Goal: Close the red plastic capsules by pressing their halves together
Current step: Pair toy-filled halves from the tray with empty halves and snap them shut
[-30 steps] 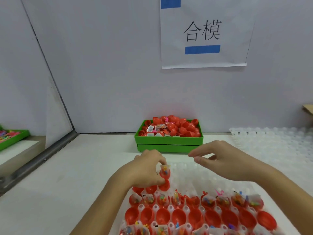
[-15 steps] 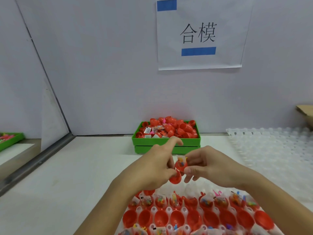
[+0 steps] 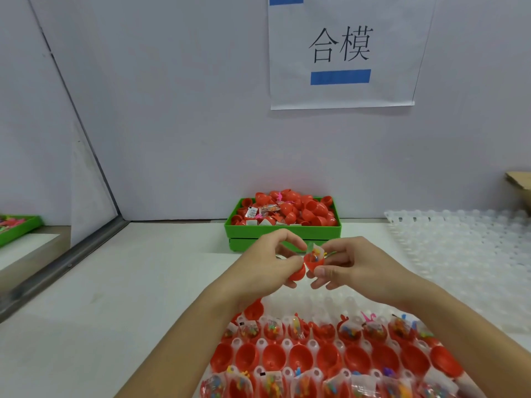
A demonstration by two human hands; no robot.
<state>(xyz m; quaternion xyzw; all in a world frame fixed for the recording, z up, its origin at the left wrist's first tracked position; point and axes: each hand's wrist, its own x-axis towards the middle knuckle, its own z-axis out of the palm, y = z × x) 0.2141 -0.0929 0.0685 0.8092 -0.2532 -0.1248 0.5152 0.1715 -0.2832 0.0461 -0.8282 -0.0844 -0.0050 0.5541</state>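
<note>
Both my hands are raised above the white tray [image 3: 287, 344]. My right hand [image 3: 356, 265] pinches a red capsule half [image 3: 313, 259] with a small bagged toy sticking out of it. My left hand [image 3: 265, 261] grips the empty red half [image 3: 297, 274], which hangs just left of and below the filled one. The two halves touch at one edge and stand open to each other. On the tray below, rows of open red halves lie side by side, some filled with toy packets, some empty.
A green bin [image 3: 283, 232] heaped with red capsules and toy packets stands at the back against the wall. A stack of clear empty trays [image 3: 459, 254] lies to the right. Another green bin [image 3: 17, 228] sits far left behind a partition. A cardboard box [image 3: 520, 185] shows at the right edge.
My left hand lifted an open capsule off the tray, and my right hand came in and took hold of its filled half. The pair now sits a little further right.
</note>
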